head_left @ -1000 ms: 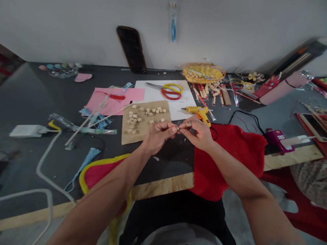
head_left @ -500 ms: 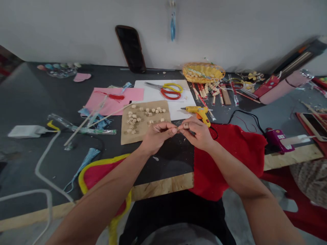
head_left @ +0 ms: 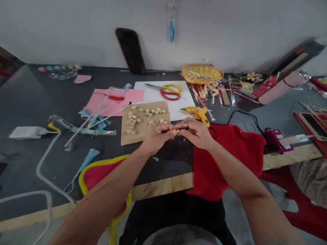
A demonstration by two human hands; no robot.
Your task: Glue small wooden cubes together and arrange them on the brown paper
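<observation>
One small pale piece (head_left: pixel 178 130), pinched between the fingertips of left hand (head_left: pixel 156 136) and right hand (head_left: pixel 198 132), held just above the dark table (head_left: pixel 168 160). Just beyond, brown paper (head_left: pixel 143 131) strewn with similar bits (too small to detail). Yellow glue gun (head_left: pixel 197 111) behind the right hand, red cloth (head_left: pixel 232 149) beneath its wrist.

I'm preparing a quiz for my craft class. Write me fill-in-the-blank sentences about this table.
1. The paper under the loose beads is ____ in colour.
2. The scissors rest on a sheet that is ____.
3. The colour of the glue gun is ____.
4. The left hand and right hand pinch a small piece between them, and the cloth under the right forearm is ____.

Missing words: brown; white; yellow; red.
</observation>
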